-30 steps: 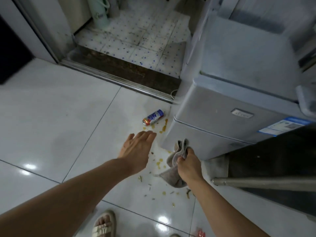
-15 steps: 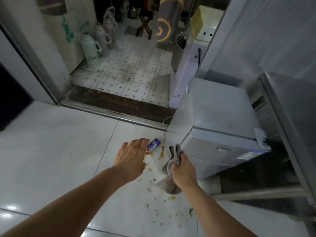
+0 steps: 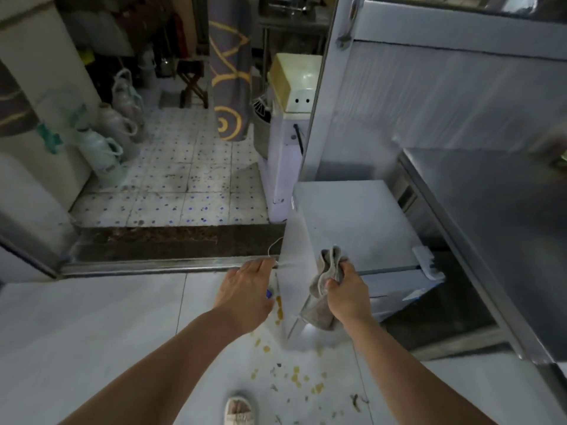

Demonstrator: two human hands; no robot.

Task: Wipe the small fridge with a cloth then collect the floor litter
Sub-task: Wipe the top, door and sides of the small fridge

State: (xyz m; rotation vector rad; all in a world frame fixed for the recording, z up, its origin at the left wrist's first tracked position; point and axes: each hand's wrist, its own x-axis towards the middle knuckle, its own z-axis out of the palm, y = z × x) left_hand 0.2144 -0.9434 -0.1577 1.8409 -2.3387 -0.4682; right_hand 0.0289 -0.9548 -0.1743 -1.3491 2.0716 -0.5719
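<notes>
Pale tiled floor (image 3: 92, 332) underfoot, running to a metal threshold (image 3: 153, 266) and a speckled-tile back room beyond. Small fridge (image 3: 352, 222) set low on the right, beside a steel counter (image 3: 491, 225). Right hand (image 3: 348, 294) clenched round a bunched grey cloth (image 3: 325, 283), held against the fridge's near top corner. Left hand (image 3: 245, 289) flat and relaxed, grasping nothing, hovering over a can (image 3: 269, 293), only a blue sliver visible. Yellow floor litter (image 3: 294, 375) scattered near a sandalled foot (image 3: 239, 409). Judged step: wiping about to start, litter untouched. Next move calls for spreading the cloth and pressing it across the fridge top. Against the earlier frames: view raised, cloth higher on the fridge, can now almost covered by the left hand.
</notes>
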